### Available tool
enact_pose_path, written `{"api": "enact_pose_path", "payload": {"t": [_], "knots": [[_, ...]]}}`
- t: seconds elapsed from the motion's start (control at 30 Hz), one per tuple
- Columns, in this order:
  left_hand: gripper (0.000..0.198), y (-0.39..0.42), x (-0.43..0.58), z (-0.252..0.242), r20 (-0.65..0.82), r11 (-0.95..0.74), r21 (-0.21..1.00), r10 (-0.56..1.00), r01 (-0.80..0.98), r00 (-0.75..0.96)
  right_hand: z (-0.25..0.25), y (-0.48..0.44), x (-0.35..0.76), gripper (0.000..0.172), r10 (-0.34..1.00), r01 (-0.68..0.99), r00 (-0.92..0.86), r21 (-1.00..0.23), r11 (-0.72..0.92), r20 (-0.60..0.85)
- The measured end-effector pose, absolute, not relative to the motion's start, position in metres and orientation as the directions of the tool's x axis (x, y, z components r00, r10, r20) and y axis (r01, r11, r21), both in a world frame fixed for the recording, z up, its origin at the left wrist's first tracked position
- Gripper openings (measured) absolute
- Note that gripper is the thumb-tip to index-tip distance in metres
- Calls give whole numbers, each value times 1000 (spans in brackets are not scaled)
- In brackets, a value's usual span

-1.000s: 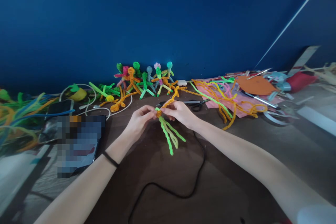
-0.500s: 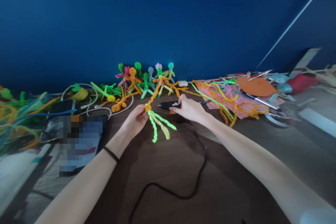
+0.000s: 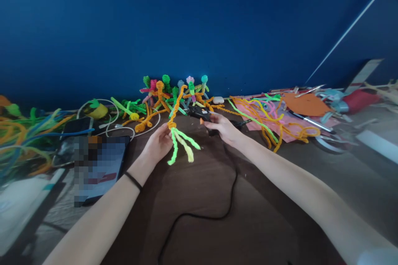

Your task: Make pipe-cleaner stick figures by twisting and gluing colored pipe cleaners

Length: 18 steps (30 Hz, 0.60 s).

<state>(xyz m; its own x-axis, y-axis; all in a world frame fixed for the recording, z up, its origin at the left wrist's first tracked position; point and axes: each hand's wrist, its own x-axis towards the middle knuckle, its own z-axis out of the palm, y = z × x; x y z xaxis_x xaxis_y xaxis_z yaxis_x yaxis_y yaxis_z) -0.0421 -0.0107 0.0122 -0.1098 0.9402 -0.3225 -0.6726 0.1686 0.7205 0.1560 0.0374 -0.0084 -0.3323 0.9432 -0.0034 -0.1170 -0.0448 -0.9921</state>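
My left hand [image 3: 156, 145] is closed, pinching a pipe-cleaner figure [image 3: 172, 125] at its orange wrapped knot. From that knot one twisted orange strand rises, and several lime and pale yellow strands hang down. Gripped in my right hand [image 3: 224, 129] is a black corded glue gun [image 3: 199, 112] with an orange trigger. Its nozzle end points left, close to the upper orange strand; whether they touch I cannot tell. Behind both hands, several finished-looking pipe-cleaner figures [image 3: 166, 79] in orange, green, pink and blue lean near the wall.
A black cord [image 3: 202, 216] curves across the dark table [image 3: 199, 240]. On the left lie a tablet [image 3: 107, 169], a phone [image 3: 76, 126] and loose pipe cleaners [image 3: 18, 132]. To the right are pink sheets [image 3: 248, 122], more pipe cleaners, an orange piece [image 3: 306, 104] and scissors [image 3: 331, 143].
My right hand has raised the glue gun off the table area and tilted it upward. The figure in my left hand has turned, its orange strand standing more upright; the cord has shifted.
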Motion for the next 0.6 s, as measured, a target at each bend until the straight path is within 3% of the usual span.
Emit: {"api": "enact_pose_path", "payload": {"t": [0.13, 0.23, 0.47, 0.6], "knots": [[18, -14, -42, 14, -371, 220, 699, 925, -680, -82, -4, 29, 155, 27, 857, -298, -506, -914, -277, -95], [16, -15, -43, 11, -341, 225, 708, 939, -669, -46, -9, 24, 154, 23, 814, -358, -576, -870, -339, -80], [10, -13, -40, -4, -131, 187, 801, 982, -569, 139, -16, 21, 146, 22, 818, -430, -576, -856, -287, 15], [8, -13, -38, -7, -67, 143, 835, 985, -532, 160, -16, 21, 144, 18, 865, -375, -501, -893, -250, -31]]}}
